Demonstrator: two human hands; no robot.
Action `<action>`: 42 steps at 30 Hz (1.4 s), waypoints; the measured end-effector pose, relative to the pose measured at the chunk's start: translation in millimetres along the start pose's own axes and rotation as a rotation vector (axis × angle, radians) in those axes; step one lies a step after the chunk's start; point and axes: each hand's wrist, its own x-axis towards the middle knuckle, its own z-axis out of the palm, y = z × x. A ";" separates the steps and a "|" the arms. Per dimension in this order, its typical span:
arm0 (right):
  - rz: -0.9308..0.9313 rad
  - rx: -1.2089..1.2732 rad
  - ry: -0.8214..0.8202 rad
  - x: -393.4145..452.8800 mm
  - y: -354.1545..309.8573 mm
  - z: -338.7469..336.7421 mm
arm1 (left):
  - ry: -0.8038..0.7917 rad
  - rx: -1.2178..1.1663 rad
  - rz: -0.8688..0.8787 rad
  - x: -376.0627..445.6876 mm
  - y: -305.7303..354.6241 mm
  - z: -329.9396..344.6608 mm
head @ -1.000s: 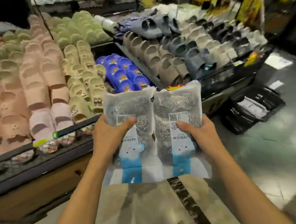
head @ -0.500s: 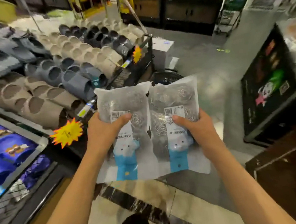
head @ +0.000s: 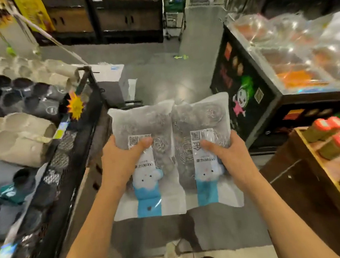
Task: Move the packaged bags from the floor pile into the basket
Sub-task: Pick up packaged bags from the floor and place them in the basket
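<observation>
Left bag (head: 144, 152): clear plastic, grey metallic swirls inside, white label, blue strip with white cartoon figure; right bag (head: 204, 146): same colours and pattern; slippers (head: 12, 132) on rack: beige, dark grey, black; rack (head: 78, 142): black mesh; tag (head: 75, 105): yellow-orange starburst; cabinet (head: 242, 91): black, green-haired cartoon figure in pink; jar lids (head: 328, 124): red-orange; floor (head: 160, 81): grey; shelf (head: 316, 176): brown wood

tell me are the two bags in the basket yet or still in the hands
Still in the hands: the left hand grips the left bag, the right hand the right bag.
</observation>
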 end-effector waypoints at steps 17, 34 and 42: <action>0.001 -0.024 0.145 311.3 -36.7 -41.1 | -0.187 0.022 -0.044 295.1 25.6 201.7; 0.100 -0.186 -0.242 679.5 -107.9 62.3 | 0.237 -0.055 -0.182 562.3 41.8 245.4; 0.102 -0.350 -0.592 808.7 -117.6 200.6 | 0.593 -0.145 -0.304 646.0 10.8 195.0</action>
